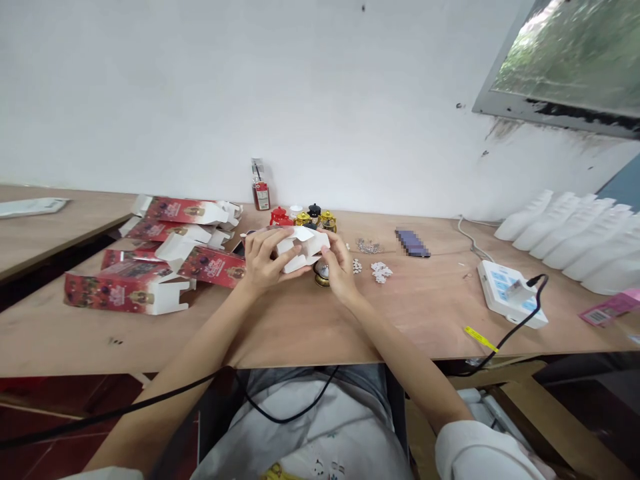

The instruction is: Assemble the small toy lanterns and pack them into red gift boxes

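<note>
Over the middle of the table, a small carton [303,248] with white end flaps is between my two hands. My left hand [265,259] wraps round its left side. On the right, my right hand [341,267] has its fingers and thumb closed on the white flaps. Just below the carton stands a small lantern [323,275] with a gold base, partly covered by the carton and my right hand. Behind the hands are several more small lanterns, among them a red one [280,217], a black one [314,211] and a gold one [328,220].
Several red printed cartons [113,293] lie piled on the left. A bottle [261,195] stands by the wall. Right of my hands are small white pieces [381,272], metal bits [367,246], a blurred-out phone [413,243], a power strip [510,293] and white stacked shapes [570,240].
</note>
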The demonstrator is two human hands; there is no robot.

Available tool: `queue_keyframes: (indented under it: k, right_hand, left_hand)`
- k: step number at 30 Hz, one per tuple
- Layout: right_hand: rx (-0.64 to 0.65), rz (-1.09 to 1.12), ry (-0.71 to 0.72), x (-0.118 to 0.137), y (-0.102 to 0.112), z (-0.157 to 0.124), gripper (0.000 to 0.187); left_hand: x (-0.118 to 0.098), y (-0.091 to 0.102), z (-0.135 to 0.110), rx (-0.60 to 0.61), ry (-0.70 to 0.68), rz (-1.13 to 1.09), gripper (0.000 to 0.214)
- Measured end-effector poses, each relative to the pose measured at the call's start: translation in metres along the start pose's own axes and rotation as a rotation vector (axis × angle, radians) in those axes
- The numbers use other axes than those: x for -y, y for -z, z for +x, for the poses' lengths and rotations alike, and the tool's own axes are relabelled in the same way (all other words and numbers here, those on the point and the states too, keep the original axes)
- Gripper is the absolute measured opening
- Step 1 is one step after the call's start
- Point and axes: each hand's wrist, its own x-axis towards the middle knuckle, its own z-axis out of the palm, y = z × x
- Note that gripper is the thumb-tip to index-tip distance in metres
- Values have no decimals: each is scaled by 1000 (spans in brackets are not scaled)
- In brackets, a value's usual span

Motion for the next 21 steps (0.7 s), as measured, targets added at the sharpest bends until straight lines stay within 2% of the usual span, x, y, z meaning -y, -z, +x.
queue_keyframes:
  k: [5, 10, 16, 21]
  right_hand:
    - [68, 0, 34, 2, 2, -2, 35]
    - [125, -15, 106, 3, 1, -5, 36]
    - [118, 86, 51, 9, -3, -4, 25]
    - [113, 112, -1, 9, -5, -3, 31]
  left_hand:
    - [-7, 2, 2, -46, 11, 90, 43]
    - [-12, 3, 2, 5, 64, 66, 30]
    - [-16, 4, 4, -35, -20, 8, 31]
    - [-16, 1, 1, 25, 47, 5, 33]
